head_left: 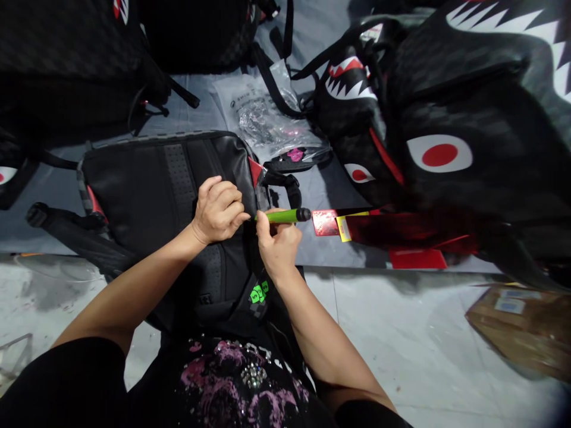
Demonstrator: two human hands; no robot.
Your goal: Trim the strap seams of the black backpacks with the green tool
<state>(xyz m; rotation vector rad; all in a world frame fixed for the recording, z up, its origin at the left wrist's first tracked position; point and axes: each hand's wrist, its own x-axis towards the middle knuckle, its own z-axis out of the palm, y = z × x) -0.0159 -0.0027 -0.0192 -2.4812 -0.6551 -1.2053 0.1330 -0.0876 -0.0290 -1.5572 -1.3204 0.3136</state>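
A black backpack (134, 184) lies with its padded, panelled face up in front of me, at the table's front edge. My left hand (219, 211) is closed over its right part, the fingers curled and the thumb pointing at my right hand. Whatever those fingers pinch is hidden. My right hand (280, 241) is wrapped round a green pen-like tool (285, 216) with a black end pointing right. The tool's other tip disappears between the two hands, by the backpack's side edge. Below them hangs a strap with a bright green print (259, 292).
Clear plastic bags (263, 122) lie behind the backpack. Large black bags with shark teeth and a red eye (439, 153) stand at right. Red packets with a yellow edge (328, 223) lie near the table edge. A brown carton (521, 327) is on the floor; dark bags (75, 71) fill the back left.
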